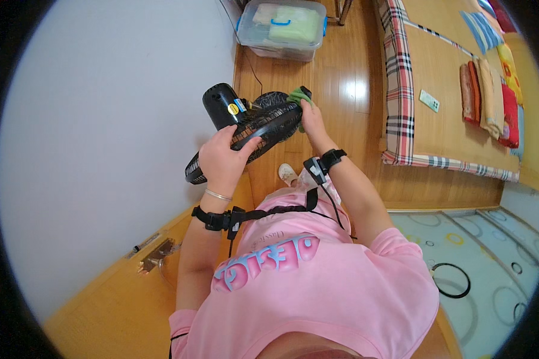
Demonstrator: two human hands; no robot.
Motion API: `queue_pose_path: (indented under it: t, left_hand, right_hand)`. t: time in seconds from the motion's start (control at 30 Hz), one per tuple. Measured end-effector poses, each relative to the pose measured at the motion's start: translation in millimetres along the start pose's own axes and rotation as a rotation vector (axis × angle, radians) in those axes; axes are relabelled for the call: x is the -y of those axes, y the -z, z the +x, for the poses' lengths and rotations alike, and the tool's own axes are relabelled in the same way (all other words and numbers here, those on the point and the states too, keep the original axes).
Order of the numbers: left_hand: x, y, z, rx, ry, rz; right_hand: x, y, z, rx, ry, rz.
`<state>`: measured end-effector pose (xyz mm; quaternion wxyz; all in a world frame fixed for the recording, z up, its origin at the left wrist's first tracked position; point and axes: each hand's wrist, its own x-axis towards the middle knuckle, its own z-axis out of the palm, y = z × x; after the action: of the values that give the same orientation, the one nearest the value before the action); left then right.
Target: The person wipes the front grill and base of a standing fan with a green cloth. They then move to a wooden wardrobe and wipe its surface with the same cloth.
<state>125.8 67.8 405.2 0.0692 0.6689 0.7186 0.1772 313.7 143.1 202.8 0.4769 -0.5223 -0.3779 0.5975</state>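
A black electric fan (269, 128) is in front of me, its round wire guard seen nearly edge-on and its motor housing on the wall side. My left hand (224, 155) grips the guard's rim at the near left, thumb on one side and fingers on the other. At the guard's far right edge, my right hand (313, 117) presses a green cloth (299, 95) against the fan. Part of the cloth hangs below my fingers. The fan's lower parts are mostly hidden behind the guard.
Beyond the fan, a lidded clear plastic storage box (283, 45) stands on the wooden floor. A pale wall (117, 112) rises at the left, with a thin cable near it. To the right, a bed or couch (399, 89) holds folded cloths (489, 98) and a phone (429, 101). A wooden door (130, 305) is at lower left.
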Motion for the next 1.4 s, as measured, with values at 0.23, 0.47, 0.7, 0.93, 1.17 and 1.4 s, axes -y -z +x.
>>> queue_pose_path:
  t: [0.23, 0.47, 0.7, 0.93, 1.17, 1.4]
  left_hand:
    - [5.5, 2.2, -3.8, 0.064, -0.034, -0.019]
    - [9.7, 4.5, -8.3, 0.104, -0.040, 0.017]
    - [8.8, -2.0, -5.6, 0.043, -0.027, 0.016]
    - [12.5, 0.4, -7.1, 0.039, 0.063, -0.024]
    - [14.5, -2.1, -5.3, -0.037, -0.020, -0.056]
    - [20.9, 18.3, -6.8, 0.064, -0.087, -0.028]
  right_hand:
    - [30.4, -23.4, -48.0, -0.139, 0.678, -0.336]
    - [-60.8, 15.7, -6.4, -0.142, -0.175, -0.058]
    - [-128.8, -28.3, -7.5, -0.154, -0.393, 0.690]
    - [-36.8, -54.5, -77.5, -0.158, -0.027, 0.163]
    - [51.7, -95.3, -148.0, 0.041, 0.435, 0.180]
    - [80.2, -55.2, -177.1, 0.006, 0.124, 0.049]
